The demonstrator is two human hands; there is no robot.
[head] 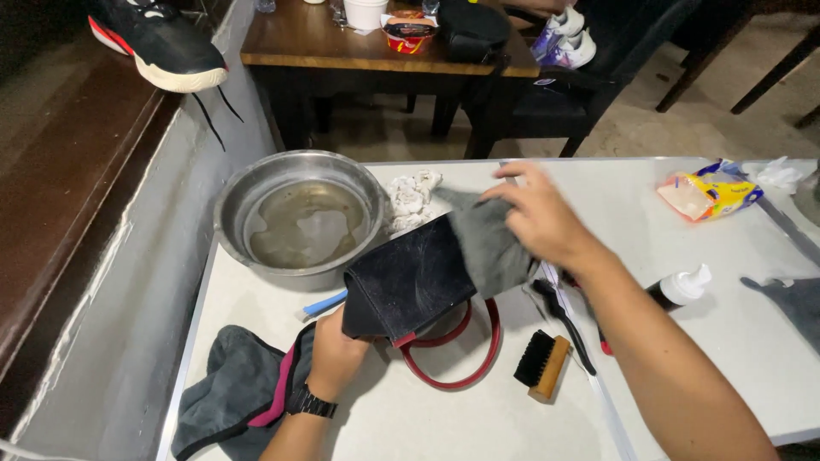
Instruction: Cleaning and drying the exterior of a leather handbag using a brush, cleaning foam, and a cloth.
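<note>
White table (pixel 478 418), dim room. Your left hand (pixel 335 358) gripped one black handbag (pixel 410 286); your right hand (pixel 540 218) pressed one grey cloth (pixel 489 243) on it. One steel basin (pixel 299 218), one brush (pixel 543 364).

Bag (pixel 410 286) mid worktop (pixel 478 418), basin (pixel 299 218) behind-left of it, rag (pixel 412 198) right of basin. Brush (pixel 541 364) right of bag, bottle (pixel 679 288) further right, packet (pixel 709 193) far right-back, towel (pixel 231 393) front-left.

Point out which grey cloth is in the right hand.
The grey cloth pressed on the black bag by the right hand. The others lie loose: one by the left wrist, one at the table's right edge.
</note>
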